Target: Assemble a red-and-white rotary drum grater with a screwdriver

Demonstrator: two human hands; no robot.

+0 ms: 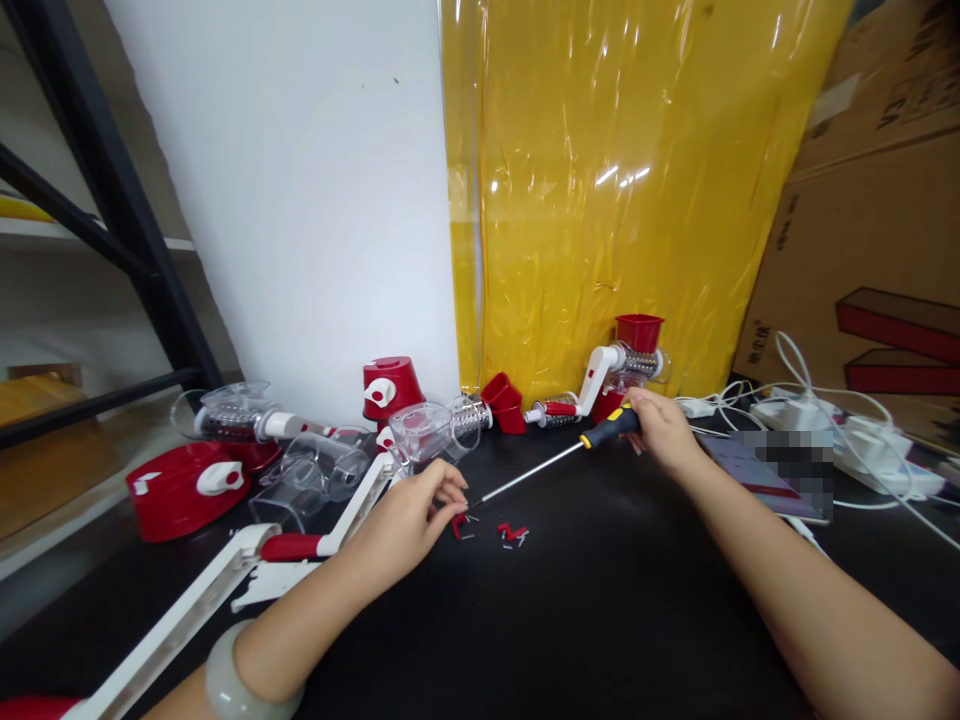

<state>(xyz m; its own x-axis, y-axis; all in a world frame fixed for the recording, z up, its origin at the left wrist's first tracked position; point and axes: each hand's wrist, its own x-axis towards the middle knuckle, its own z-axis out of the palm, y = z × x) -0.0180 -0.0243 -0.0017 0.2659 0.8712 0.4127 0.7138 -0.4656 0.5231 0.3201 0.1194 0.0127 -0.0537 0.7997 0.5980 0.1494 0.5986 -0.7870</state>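
A long screwdriver [611,428] with a black and yellow handle is held in my right hand [660,430], its shaft slanting down to the left. My left hand [427,505] is beside the shaft's tip, thumb and fingers drawn together; what they pinch, if anything, is too small to make out. Just under those fingertips lies a small red piece [457,526] with metal bits by it. Another red piece [512,532] with small metal pins rests on the black table [570,620] to the right.
Red bases [187,490], clear plastic housings [319,475] and white crank arms [176,620] crowd the left. A grater assembly [637,360] stands at the back. Right of it are a tablet [765,475] and white cables with plugs [874,440]; yellow film [600,200] hangs behind.
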